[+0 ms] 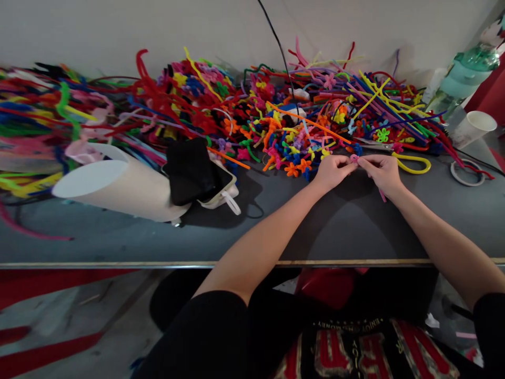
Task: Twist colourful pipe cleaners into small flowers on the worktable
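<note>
A pink pipe cleaner [382,195] is pinched between both my hands over the dark table, its top bent into a small loop and its tail hanging below the right hand. My left hand [334,169] closes its thumb and fingertips on the looped part from the left. From the other side, my right hand [382,171] is closed on it too, fingertips nearly meeting the left ones. Just behind the hands lie scissors with yellow handles [418,164] and a green pipe-cleaner flower [382,135]. Orange flowers [298,167] lie left of my left hand.
Heaped pipe cleaners [205,100] run along the wall. A white tube-shaped holder [138,189] with a black device [189,171] stands left. At right are a paper cup [475,128], a green bottle [461,76] and a tape roll [467,175]. A black cable [278,39] hangs down behind.
</note>
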`<state>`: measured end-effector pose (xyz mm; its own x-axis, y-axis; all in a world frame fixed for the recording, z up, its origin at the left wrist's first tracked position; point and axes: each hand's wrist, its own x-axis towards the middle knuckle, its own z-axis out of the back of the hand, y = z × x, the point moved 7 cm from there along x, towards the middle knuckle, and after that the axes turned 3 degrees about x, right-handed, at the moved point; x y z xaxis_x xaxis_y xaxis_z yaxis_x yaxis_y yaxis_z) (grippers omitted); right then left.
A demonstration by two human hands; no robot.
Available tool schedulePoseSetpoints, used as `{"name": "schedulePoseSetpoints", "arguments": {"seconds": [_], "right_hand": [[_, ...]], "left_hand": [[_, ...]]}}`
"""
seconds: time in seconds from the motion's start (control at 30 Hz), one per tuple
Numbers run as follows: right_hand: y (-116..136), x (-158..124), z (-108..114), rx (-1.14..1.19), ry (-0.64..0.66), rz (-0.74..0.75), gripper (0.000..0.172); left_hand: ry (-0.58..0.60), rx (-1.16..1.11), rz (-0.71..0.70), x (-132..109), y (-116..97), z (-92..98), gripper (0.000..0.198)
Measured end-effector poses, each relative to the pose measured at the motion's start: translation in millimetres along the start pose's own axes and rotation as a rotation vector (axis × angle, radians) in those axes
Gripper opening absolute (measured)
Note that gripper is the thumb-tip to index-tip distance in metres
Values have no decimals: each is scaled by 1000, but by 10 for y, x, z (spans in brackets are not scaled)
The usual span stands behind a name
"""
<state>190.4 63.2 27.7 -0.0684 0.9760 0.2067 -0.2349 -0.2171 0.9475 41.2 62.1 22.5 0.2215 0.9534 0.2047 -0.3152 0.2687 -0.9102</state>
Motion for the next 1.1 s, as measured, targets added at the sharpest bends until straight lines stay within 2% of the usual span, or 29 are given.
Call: {"name": "schedulePoseSetpoints", "arguments": {"seconds": [0.13,0.4,0.63,0.73,0.87,1.1], "right_hand": [[-13,7,-12,30,16,-21,38],[66,-27,-17,-10,17,59,39],[-6,27,-1,144,-7,-60,40],[-6,29,20,182,-33,-73,38],[4,6,0,147,-17,-57,35],[-35,13,-39,122,23,-59,32]], "left_hand": [[2,-31,54,3,17,9,28],[0,-91,167,4,73,-6,23],[-33,-297,72,13,90,2,15],[-64,-343,-4,31,97,2,20],[-113,-295,-105,27,77,13,27],[-181,-169,-72,17,113,77,22]]}}
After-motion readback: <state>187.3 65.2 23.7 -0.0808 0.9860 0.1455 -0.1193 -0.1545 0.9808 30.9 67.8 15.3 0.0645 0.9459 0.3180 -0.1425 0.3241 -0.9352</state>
